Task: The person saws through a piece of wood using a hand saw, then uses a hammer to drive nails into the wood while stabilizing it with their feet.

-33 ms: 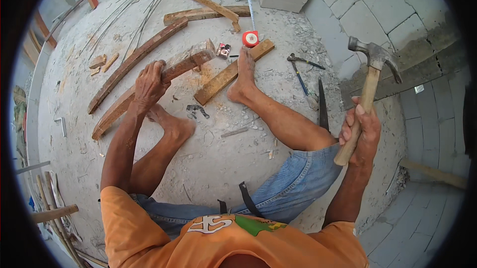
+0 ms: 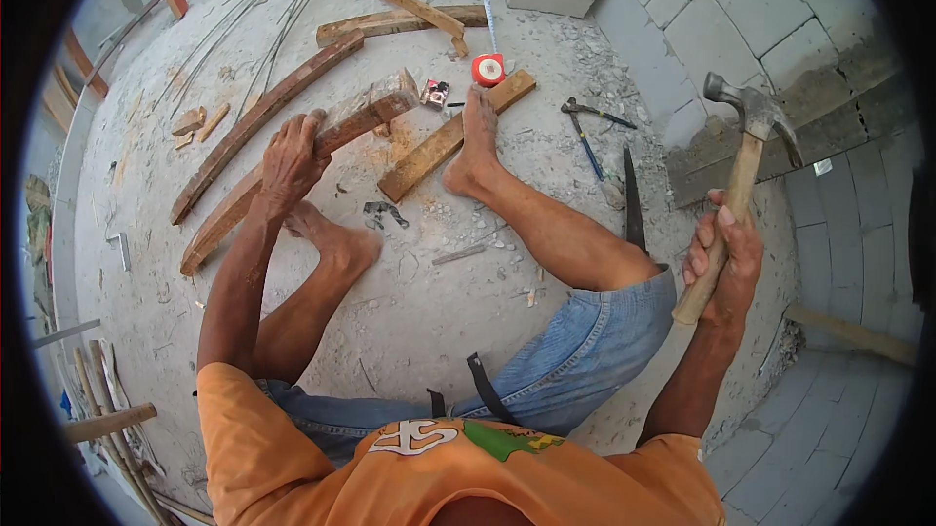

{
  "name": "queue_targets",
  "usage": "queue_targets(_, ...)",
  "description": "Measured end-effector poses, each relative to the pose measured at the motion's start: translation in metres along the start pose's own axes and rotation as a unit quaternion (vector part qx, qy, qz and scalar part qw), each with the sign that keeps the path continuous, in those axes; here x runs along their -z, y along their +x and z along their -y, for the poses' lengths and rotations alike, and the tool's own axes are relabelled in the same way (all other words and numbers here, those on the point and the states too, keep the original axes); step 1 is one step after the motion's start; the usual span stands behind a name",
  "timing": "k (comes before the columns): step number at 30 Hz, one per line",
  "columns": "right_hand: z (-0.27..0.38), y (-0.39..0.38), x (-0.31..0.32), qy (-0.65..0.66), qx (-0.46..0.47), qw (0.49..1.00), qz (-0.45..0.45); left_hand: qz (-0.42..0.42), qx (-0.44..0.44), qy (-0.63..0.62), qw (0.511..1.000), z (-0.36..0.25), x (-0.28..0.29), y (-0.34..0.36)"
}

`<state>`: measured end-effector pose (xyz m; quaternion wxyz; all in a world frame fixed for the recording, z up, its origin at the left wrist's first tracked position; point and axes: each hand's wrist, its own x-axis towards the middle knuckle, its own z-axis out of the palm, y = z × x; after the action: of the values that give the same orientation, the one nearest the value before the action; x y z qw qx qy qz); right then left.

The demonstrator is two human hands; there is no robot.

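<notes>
My left hand (image 2: pixel 294 157) is closed round a reddish-brown wooden beam (image 2: pixel 363 115). The beam's near end lies on the floor by my left foot, and its far end seems raised. On the right, my right hand (image 2: pixel 723 258) grips the wooden handle of a claw hammer (image 2: pixel 738 185). Its metal head is up, with the claw toward the right, well away from the beam. Under my right foot rests a shorter wooden block (image 2: pixel 429 163). A red tape measure (image 2: pixel 487 70), its blade drawn out, sits just beyond my toes.
Pincers (image 2: pixel 590 136) and a dark saw blade (image 2: pixel 634 202) lie near my right knee. More wooden beams (image 2: pixel 268 126) and thin metal rods (image 2: pixel 292 9) are at the far left. A small red packet (image 2: pixel 435 93) is beside the beam. Block walls (image 2: pixel 726 38) stand on the right.
My right hand and the hammer have moved a little to the right. The far end of the beam in my left hand has shifted slightly upward in the picture.
</notes>
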<state>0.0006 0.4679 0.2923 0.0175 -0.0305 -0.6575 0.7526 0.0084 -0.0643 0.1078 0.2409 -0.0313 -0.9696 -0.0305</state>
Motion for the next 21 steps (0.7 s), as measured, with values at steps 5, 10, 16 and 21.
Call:
queue_targets(5,-0.027,0.001,0.095,-0.08,-0.06,0.99,-0.104,0.101,0.014,-0.012,0.995,-0.009,-0.027,0.027)
queue_targets(10,-0.146,0.013,0.078,-0.184,-0.212,0.96,0.003,0.183,-0.017,0.01,0.983,0.005,-0.041,0.015)
queue_targets(16,-0.319,0.196,-0.186,-0.3,0.095,0.948,0.043,0.196,-0.019,-0.035,0.98,-0.031,-0.097,0.038)
queue_targets(21,-0.332,0.171,-0.23,-0.454,0.183,0.872,0.013,0.271,0.006,-0.009,0.962,-0.015,-0.082,0.008)
